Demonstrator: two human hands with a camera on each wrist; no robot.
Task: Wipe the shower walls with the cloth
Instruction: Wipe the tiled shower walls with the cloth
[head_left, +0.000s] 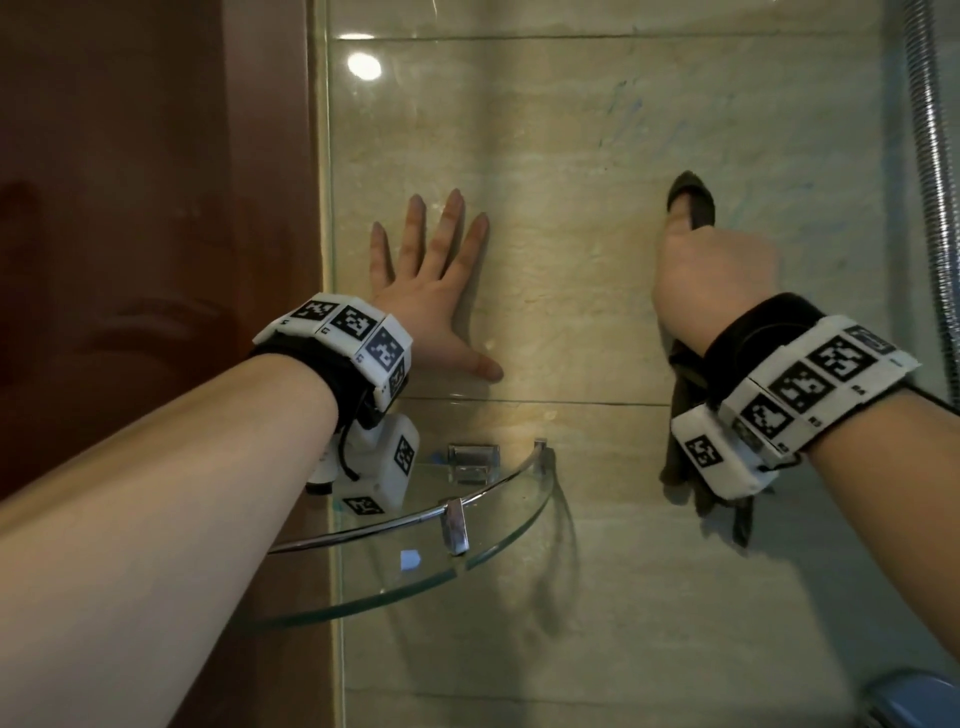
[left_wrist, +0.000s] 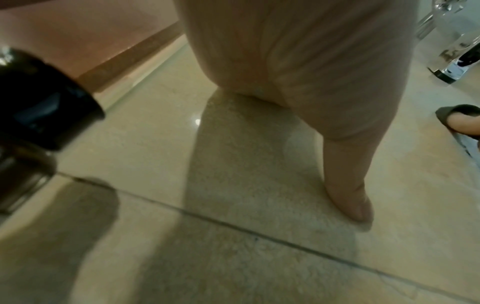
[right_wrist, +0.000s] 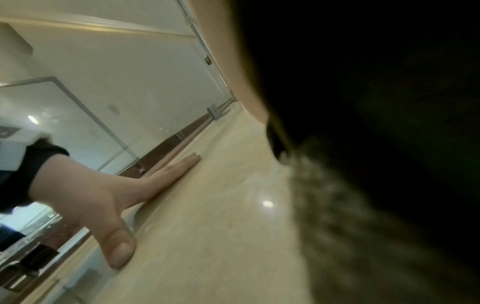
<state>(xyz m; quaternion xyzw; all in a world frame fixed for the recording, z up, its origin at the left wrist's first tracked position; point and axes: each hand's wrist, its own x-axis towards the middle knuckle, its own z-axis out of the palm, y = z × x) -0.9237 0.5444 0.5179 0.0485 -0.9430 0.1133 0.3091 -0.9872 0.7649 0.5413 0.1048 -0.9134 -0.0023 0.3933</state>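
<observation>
**Cloth pressed to the tile, other hand braced flat**

Head view: the right hand (head_left: 714, 280) presses a dark cloth (head_left: 693, 200) against the beige tiled shower wall (head_left: 571, 156). The fingers are hidden behind the hand, but the cloth pokes out above the knuckles and hangs below the wrist, so the hand appears wrapped over it, pushing it onto the tile to scrub. The left hand (head_left: 434, 291) lies flat on the same wall, well apart to the left, fingers spread and straight, holding nothing; it looks like a brace that steadies the body while the other arm wipes. Below it a glass corner shelf (head_left: 467, 561) juts out, and a metal shower hose (head_left: 935, 182) hangs at the right edge.

Left wrist view: the palm and thumb (left_wrist: 350, 197) rest straight on the tile beside a grout line (left_wrist: 233, 226). The cloth's tip shows at the far right.

Right wrist view: most of the picture is dark and blurred by cloth close to the lens, so the finger grip itself cannot be made out. The left hand is seen side-on, pressed flat to the wall, with a glass panel (right_wrist: 103, 127) behind it.
</observation>
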